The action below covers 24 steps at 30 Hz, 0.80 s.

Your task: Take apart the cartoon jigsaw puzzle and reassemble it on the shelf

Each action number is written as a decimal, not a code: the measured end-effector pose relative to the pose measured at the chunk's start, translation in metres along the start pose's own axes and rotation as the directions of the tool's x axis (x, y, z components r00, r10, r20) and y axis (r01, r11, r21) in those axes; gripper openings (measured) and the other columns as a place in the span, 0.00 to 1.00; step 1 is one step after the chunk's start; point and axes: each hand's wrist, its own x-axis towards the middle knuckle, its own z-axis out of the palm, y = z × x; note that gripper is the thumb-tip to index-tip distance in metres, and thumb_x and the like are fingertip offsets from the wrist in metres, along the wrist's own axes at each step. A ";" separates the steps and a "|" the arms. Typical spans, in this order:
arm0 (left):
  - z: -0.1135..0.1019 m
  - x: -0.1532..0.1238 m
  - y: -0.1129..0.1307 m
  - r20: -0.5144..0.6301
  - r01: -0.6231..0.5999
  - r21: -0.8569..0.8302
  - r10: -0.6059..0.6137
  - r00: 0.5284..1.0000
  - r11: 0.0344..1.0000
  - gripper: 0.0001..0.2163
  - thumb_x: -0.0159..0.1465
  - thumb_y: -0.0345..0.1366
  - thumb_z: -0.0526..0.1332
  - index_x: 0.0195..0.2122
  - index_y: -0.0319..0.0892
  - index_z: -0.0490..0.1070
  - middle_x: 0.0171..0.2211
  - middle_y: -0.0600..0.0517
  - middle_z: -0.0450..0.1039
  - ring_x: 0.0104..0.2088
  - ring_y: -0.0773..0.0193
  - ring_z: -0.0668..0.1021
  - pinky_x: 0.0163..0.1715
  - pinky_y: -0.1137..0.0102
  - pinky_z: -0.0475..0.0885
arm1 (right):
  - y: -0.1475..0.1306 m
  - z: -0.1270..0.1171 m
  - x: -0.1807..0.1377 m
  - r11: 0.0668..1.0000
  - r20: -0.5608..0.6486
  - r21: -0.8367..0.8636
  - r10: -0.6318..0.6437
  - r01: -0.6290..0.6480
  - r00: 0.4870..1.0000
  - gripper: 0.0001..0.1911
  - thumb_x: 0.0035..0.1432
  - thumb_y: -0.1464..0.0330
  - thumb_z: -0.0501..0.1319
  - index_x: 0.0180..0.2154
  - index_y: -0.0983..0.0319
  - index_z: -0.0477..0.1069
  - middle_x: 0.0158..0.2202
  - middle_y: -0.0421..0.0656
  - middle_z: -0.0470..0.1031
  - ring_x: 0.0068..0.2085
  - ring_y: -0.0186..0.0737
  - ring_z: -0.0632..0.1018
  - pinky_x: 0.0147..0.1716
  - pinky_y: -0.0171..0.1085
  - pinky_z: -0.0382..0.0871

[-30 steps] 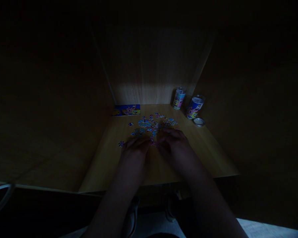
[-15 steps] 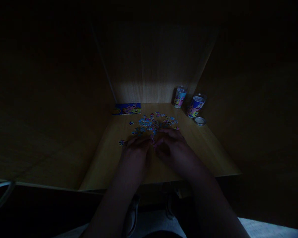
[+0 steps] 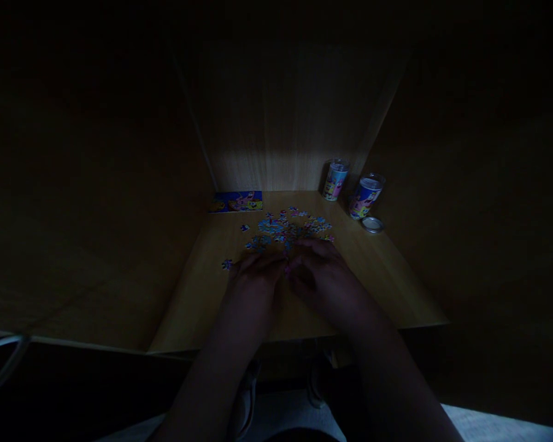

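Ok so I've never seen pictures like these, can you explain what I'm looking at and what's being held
There's no machine here: you see a person's left hand and right hand. Every picture comes from one camera worn on the head, looking forward and down. On the wooden surface lies a spread of jigsaw pieces. Behind them, on the left, is a printed picture card; on the right stand a light-blue can and a dark-blue can, with a round lid beside the latter. The fingertips come together around a pinkish piece; it's too dark to tell which hand grips it.
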 end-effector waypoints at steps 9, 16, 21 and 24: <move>-0.002 0.001 0.002 0.017 0.010 -0.003 -0.010 1.000 1.000 0.24 0.63 0.17 0.63 0.55 0.46 0.80 0.57 0.50 0.82 0.57 0.49 0.79 0.60 0.51 0.72 | -0.002 -0.001 0.000 1.000 0.033 -0.020 -0.017 0.018 0.999 0.08 0.67 0.71 0.66 0.46 0.57 0.81 0.61 0.51 0.77 0.66 0.50 0.74 0.66 0.53 0.68; -0.001 0.002 0.003 0.009 0.013 0.006 -0.013 1.000 1.000 0.23 0.62 0.16 0.61 0.52 0.46 0.80 0.57 0.50 0.82 0.57 0.49 0.79 0.61 0.51 0.72 | 0.001 0.000 0.000 0.999 0.025 -0.038 -0.033 0.034 0.999 0.07 0.67 0.70 0.65 0.44 0.55 0.81 0.59 0.49 0.79 0.64 0.51 0.75 0.65 0.55 0.68; -0.002 0.001 0.002 0.008 0.013 -0.002 -0.013 1.000 1.000 0.23 0.62 0.15 0.61 0.52 0.46 0.80 0.56 0.51 0.82 0.56 0.49 0.79 0.60 0.51 0.73 | 0.000 -0.001 0.000 0.997 0.035 -0.075 -0.029 0.032 0.999 0.07 0.69 0.69 0.64 0.44 0.55 0.82 0.59 0.49 0.79 0.65 0.52 0.75 0.65 0.56 0.68; -0.001 0.000 0.001 0.013 0.004 0.000 -0.004 1.000 1.000 0.24 0.62 0.16 0.61 0.55 0.45 0.79 0.57 0.49 0.81 0.57 0.48 0.78 0.61 0.50 0.72 | -0.002 -0.002 0.001 0.995 0.039 -0.088 -0.031 0.035 0.999 0.07 0.70 0.68 0.63 0.45 0.55 0.81 0.59 0.49 0.79 0.65 0.53 0.74 0.65 0.57 0.67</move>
